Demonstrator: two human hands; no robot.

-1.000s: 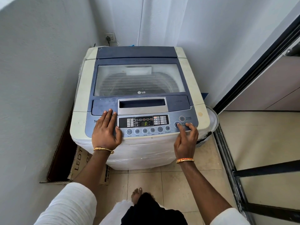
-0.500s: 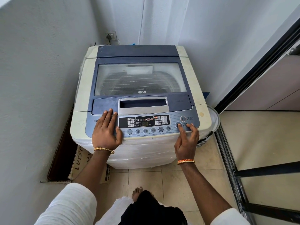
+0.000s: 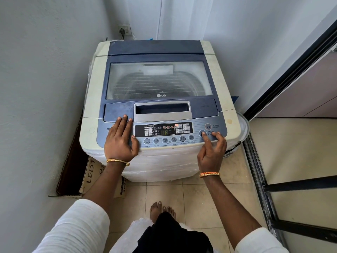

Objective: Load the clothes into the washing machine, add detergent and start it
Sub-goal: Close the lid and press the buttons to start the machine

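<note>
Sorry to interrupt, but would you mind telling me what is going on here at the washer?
A person stands at the washing machine, whose lid is closed. The right hand presses the start/pause button with one fingertip; the left hand rests flat on the control panel. The display is lit.

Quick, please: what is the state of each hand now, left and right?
Left hand: open, flat on the control panel, holding nothing.
Right hand: holding nothing, index finger on the start/pause button, other fingers loosely curled.
</note>
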